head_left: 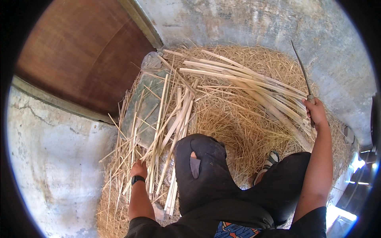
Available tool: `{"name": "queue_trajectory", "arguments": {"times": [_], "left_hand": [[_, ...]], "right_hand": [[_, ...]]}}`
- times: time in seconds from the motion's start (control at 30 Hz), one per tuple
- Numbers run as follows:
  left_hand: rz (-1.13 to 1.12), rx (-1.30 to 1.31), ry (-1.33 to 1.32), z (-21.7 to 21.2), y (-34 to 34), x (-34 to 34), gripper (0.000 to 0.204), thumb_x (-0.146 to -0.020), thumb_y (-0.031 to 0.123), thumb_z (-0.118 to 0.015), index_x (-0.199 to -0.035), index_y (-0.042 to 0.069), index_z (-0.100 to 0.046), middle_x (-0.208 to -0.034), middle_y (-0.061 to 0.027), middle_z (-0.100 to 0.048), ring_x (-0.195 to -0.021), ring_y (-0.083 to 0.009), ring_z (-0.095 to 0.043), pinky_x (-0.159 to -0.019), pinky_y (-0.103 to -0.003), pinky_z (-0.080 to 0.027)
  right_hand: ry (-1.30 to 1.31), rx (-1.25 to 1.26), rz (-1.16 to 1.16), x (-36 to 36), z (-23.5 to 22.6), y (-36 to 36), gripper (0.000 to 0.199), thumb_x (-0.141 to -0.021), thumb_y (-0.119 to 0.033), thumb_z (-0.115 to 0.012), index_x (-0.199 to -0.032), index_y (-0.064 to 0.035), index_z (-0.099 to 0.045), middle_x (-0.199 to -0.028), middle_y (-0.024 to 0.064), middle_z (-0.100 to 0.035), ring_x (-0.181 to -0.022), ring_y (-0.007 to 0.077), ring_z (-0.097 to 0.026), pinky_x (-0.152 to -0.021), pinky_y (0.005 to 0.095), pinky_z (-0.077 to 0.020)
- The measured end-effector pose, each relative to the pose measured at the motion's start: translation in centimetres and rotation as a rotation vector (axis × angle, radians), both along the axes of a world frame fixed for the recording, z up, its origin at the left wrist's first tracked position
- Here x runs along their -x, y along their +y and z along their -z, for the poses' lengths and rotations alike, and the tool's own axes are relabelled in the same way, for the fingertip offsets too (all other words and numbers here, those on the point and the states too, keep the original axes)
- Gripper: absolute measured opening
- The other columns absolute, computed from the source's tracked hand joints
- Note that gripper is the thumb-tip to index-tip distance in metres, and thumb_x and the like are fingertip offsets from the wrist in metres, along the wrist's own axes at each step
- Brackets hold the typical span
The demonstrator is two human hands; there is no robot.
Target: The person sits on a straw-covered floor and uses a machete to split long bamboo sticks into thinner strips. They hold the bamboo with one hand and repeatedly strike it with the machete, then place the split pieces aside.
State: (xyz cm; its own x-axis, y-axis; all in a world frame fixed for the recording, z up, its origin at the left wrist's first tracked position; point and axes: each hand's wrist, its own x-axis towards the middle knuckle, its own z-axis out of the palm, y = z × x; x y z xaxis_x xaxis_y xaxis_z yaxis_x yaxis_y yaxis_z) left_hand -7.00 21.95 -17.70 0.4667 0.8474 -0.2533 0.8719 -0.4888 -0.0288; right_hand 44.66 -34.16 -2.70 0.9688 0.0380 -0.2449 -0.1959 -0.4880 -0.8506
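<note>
My right hand [316, 113] is closed round the handle of a long, thin, dark-bladed knife [303, 69]. Its blade points up and away, beside the wall. Just under that hand lie the near ends of a bundle of split bamboo strips [254, 77], with a thicker bamboo pole [278, 114] among them. Over on the left, my left hand [139, 169], with a dark watch on the wrist, grips the end of a thin bamboo strip [155, 139]; its fingertips are partly hidden. More pale strips [180, 119] lie loosely crossed beside that hand and my knee.
Straw-like shavings [222, 127] cover the floor around my legs. A grey slab [145, 107] lies under the left-hand strips. Behind stands a stained plaster wall [246, 23], and a brown wooden panel [79, 51] fills the far left. My sandalled foot [272, 158] rests among the shavings.
</note>
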Motion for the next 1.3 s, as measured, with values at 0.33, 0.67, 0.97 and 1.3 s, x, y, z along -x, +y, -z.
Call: {"name": "queue_trajectory", "arguments": {"times": [0.33, 0.67, 0.97, 1.3], "left_hand": [[-0.063, -0.189, -0.143, -1.5, -2.6, 2.1, 0.054, -0.096, 0.058, -0.052, -0.088, 0.006, -0.064, -0.080, -0.0222, -0.069, -0.077, -0.0439, -0.068, -0.069, -0.054, -0.052], [-0.325, -0.258, 0.169, 6.4, -3.1, 0.9, 0.059, -0.089, 0.052, -0.067, -0.130, 0.014, -0.052, -0.128, -0.0131, -0.051, -0.113, -0.0336, -0.057, -0.096, -0.057, -0.044], [-0.015, 0.360, -0.155, 23.4, -2.6, 0.0, 0.072, -0.091, 0.040, -0.066, -0.149, 0.009, -0.037, -0.150, -0.0222, -0.036, -0.140, -0.0411, -0.036, -0.113, -0.050, -0.037], [-0.150, 0.328, 0.046, 18.6, -5.2, -5.2, 0.072, -0.094, 0.041, -0.062, -0.154, 0.013, -0.033, -0.163, -0.0158, -0.021, -0.148, -0.0376, -0.025, -0.117, -0.047, -0.035]], "right_hand": [[0.002, 0.008, -0.017, -0.1, 0.0, -0.3, 0.030, -0.086, -0.028, -0.076, -0.098, -0.0045, -0.061, -0.067, -0.0022, -0.050, -0.053, 0.0086, -0.045, -0.049, 0.0255, -0.0371], [0.006, 0.034, -0.034, -0.5, 0.4, -0.7, 0.031, -0.086, -0.031, -0.077, -0.093, -0.0059, -0.059, -0.066, -0.0028, -0.049, -0.054, 0.0084, -0.045, -0.051, 0.0255, -0.0372], [0.011, 0.082, -0.049, -0.6, 0.8, 1.3, 0.029, -0.087, -0.028, -0.076, -0.084, -0.0098, -0.053, -0.063, -0.0034, -0.048, -0.050, 0.0082, -0.044, -0.047, 0.0259, -0.0358], [0.019, 0.127, -0.066, -0.9, 1.8, 1.6, 0.028, -0.087, -0.026, -0.075, -0.083, -0.0096, -0.053, -0.062, -0.0034, -0.047, -0.049, 0.0084, -0.043, -0.045, 0.0260, -0.0354]]}}
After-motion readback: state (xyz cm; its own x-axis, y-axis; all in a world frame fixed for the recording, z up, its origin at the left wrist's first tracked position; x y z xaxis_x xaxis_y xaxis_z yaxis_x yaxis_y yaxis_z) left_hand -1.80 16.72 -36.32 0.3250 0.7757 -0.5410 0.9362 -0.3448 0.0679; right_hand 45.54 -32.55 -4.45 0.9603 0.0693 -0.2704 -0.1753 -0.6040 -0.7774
